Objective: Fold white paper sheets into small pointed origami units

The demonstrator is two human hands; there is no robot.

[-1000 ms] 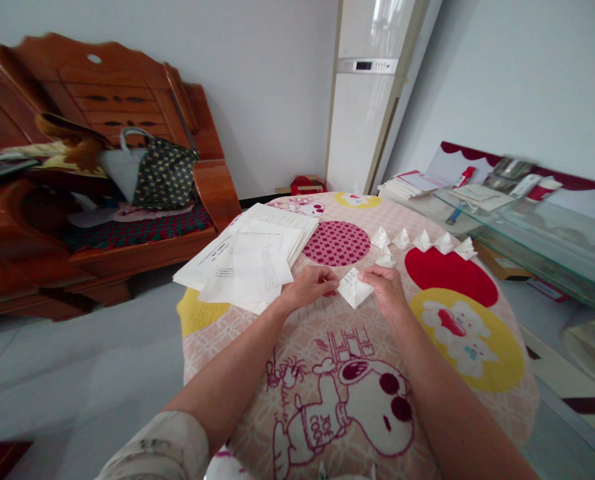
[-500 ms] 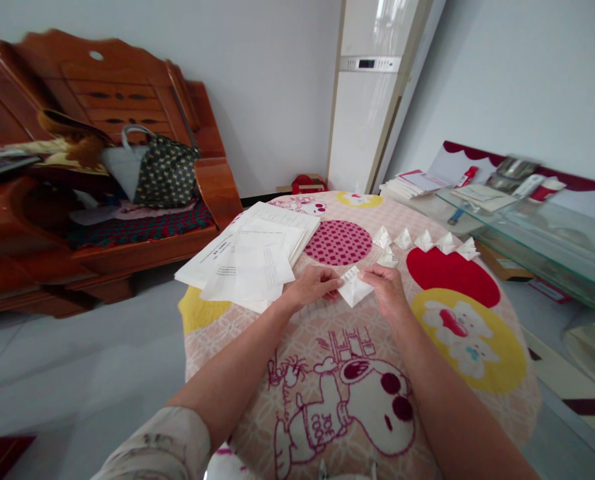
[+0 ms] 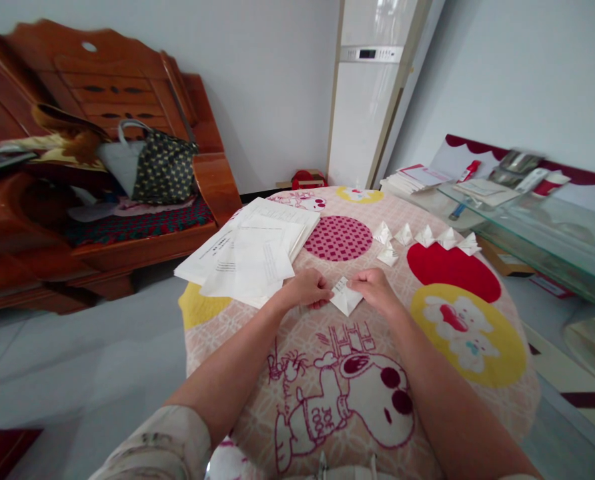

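Observation:
A small folded paper (image 3: 346, 300), white with some print, lies between my two hands over the table, one corner pointing toward me. My left hand (image 3: 308, 288) is closed at its left corner, fingers curled. My right hand (image 3: 375, 287) pinches its upper right edge between thumb and fingers. Beyond my right hand, a single folded paper piece (image 3: 387, 254) stands on the cloth, near a row of several similar pieces (image 3: 426, 236). To the left of my left hand lies a loose stack of printed sheets (image 3: 250, 257).
A round table with a cartoon-patterned cloth (image 3: 347, 413) is in front of me. On the right stands a glass-topped shelf (image 3: 532, 220) with papers and containers. A wooden sofa (image 3: 127, 100) holding bags is at the left, and a white air conditioner (image 3: 365, 120) at the back.
Both hands and the folded paper have moved slightly left and toward me. More of the single folded piece behind them now shows. The sheets and the row stay put.

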